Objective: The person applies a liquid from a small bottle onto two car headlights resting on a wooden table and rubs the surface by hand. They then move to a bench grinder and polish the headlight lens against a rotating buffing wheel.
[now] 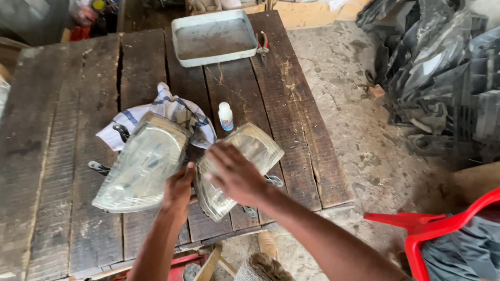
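**Two headlamp units on the bench, both hands at the right-hand unit**

I see my right hand (pixel 234 174) laid flat on the right headlamp (pixel 245 161) at frame centre, fingers spread, not clenched. My left hand (pixel 178 190) grips that lamp's left edge, fingers curled around it. The left headlamp (pixel 140 164) lies just beside, touching or nearly so, partly on a striped cloth (pixel 166 109).

Surroundings: a small white bottle (pixel 225 116) stands just above the right headlamp. A metal tray (pixel 213 36) and pliers (pixel 263 46) occupy the upper centre of the bench (pixel 62 130). Dark plastic parts (pixel 442 73) fill the upper right; a red chair (pixel 437 229) sits lower right.
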